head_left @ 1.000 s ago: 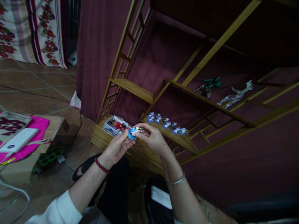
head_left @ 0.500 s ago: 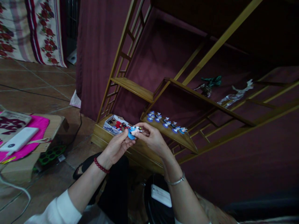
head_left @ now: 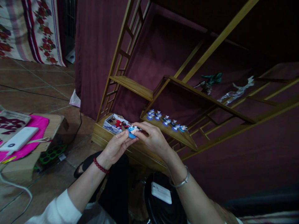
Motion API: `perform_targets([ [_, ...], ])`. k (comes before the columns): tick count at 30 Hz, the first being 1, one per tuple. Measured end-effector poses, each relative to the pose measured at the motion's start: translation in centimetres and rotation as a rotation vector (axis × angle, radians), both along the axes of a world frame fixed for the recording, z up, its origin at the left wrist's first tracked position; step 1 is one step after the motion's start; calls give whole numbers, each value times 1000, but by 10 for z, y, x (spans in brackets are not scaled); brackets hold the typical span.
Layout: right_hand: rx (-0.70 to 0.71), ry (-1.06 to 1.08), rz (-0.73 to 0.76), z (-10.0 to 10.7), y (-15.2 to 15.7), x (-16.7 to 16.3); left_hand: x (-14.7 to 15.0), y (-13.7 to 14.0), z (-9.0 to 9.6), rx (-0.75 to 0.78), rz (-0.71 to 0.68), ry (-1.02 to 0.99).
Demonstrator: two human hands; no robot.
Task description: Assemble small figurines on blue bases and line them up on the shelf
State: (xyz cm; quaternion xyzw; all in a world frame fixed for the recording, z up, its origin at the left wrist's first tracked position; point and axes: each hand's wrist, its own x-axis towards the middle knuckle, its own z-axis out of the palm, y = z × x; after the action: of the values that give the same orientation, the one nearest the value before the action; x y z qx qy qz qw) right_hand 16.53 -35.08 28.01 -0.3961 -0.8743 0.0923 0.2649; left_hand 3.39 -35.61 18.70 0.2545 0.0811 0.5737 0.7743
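A small blue-and-white figurine is held between my two hands, in front of the wooden shelf unit. My left hand pinches its blue base between thumb and fingers. From the right, my right hand grips its upper part, and the fingers hide much of it. Just behind my left hand, an open box holds several small red and dark figures. To the right of my hands, several similar figurines on blue and purple bases stand in rows on a wooden shelf.
A green ornament and a clear deer-like ornament stand higher on the right. A black stool carrying a white phone-like object is below. At left, a white power bank lies on a pink mat; a cable hangs nearby.
My right hand has shifted and its fingers now cover more of the figurine's upper part. The figurine stays between both hands, slightly turned. The camera view has shifted a little.
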Motion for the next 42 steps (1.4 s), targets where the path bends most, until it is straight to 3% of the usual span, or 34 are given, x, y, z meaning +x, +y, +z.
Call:
perform_targets([
  [15, 83, -138, -59, 1, -11, -5, 6, -8, -4, 56, 97, 40],
  [27, 138, -197, -222, -2, -17, -15, 8, -11, 0, 62, 189, 71],
  [42, 125, -59, -345, -12, -16, -24, 6, -9, -7, 21, 352, 184],
])
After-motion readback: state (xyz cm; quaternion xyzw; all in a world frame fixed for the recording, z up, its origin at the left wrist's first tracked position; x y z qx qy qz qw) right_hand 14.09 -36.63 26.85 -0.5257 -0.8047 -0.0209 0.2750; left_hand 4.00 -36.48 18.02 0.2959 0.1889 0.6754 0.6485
